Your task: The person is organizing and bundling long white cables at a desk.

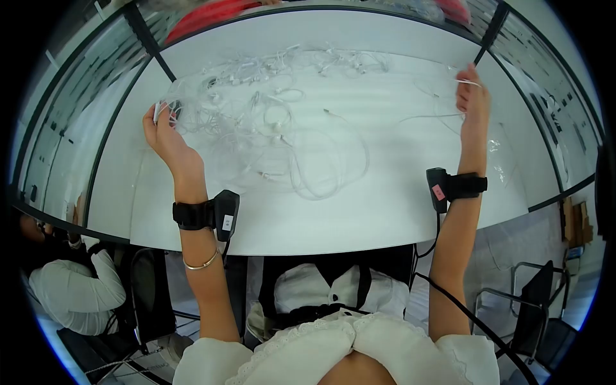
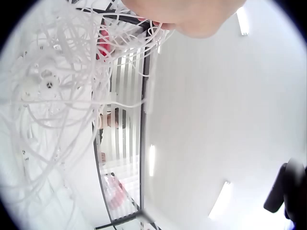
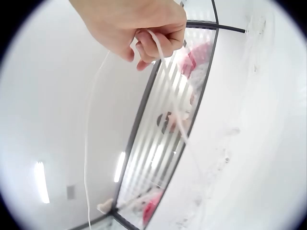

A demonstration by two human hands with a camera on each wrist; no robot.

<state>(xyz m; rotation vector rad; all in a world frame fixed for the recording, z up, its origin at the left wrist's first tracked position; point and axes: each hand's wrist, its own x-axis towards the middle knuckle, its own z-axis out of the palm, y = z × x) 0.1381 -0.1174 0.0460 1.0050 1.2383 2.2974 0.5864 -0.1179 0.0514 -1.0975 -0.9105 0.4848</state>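
At the table's left side, my left hand (image 1: pixel 168 138) is raised with its fingers curled round a bunch of white cables (image 1: pixel 186 110); in the left wrist view many looped cables (image 2: pixel 62 103) hang beside that hand (image 2: pixel 187 14). Over the far right of the table, my right hand (image 1: pixel 473 101) grips a thin white cable (image 1: pixel 428 117). The right wrist view shows curled fingers (image 3: pixel 154 44) with a white cable (image 3: pixel 169 79) running down from them. Between the hands, on the white table, a long cable (image 1: pixel 308 194) lies in a loose curve.
Tangled cables (image 1: pixel 256 69) cover the back left and middle of the white table (image 1: pixel 289 228). Clear panels in dark frames (image 1: pixel 95 151) stand around its back and sides. Clear plastic (image 1: pixel 494 151) lies at the right. A seated person (image 1: pixel 77 289) is at lower left, chairs (image 1: pixel 536 298) at lower right.
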